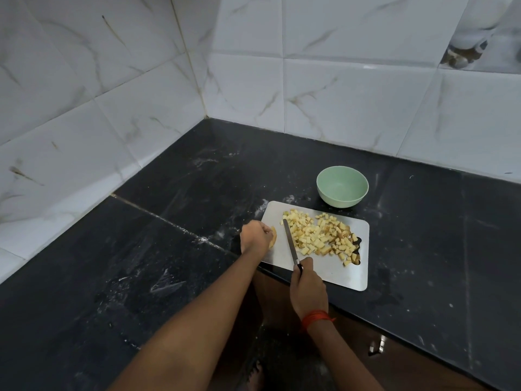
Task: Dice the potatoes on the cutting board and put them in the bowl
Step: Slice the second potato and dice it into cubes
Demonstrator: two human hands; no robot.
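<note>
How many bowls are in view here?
1. The green bowl stands on the black counter just beyond the far edge of the cutting board. No other shows, though some counter is hidden.

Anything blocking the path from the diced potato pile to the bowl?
Nothing visible. The green bowl sits empty just beyond the cutting board; only bare board and counter lie between it and the diced potatoes.

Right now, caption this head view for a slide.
Right hand holds knife beside diced potato on the board; left hand grips a potato piece; bowl empty.
</note>
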